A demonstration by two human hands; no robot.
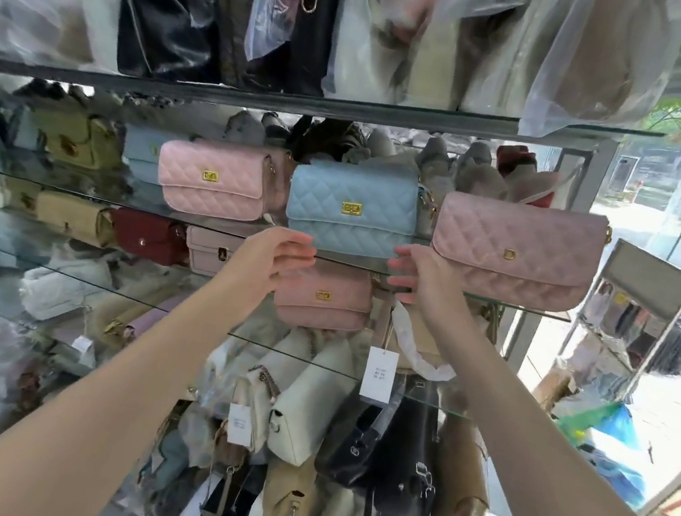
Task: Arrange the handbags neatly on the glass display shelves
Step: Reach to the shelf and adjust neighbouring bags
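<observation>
Hands lead here: your left hand (282, 256) and right hand (419, 275) are raised side by side with fingers loosely spread and slightly curled, gripping nothing, their tips at the lower corners of the pale blue quilted leather handbag (352, 211); whether they actually touch it you cannot tell from this view. That bag stands upright at the front edge of the middle glass shelf (355, 263), flap facing you, a gold turn-lock clasp (352, 208) centred on the flap. Judge it as light and probably hollow, with soft padded skin over a fairly firm boxy body, so it should hold its shape when you move it but will tip or slide easily on smooth glass. Take it by both short sides, low down, palms in, not by the flap or clasp, and keep it clear of the shelf's edge. Just beside it on the left sits a pale pink quilted handbag (215, 185) with the same clasp; on the right a larger dusty-rose quilted flap bag (514, 251) leans forward, tilted and overhanging the glass, and it looks the least settled of the three. Further back, blurred grey shapes crowd the shelf, and above hang dark bags in clear plastic wrap (167, 14).
</observation>
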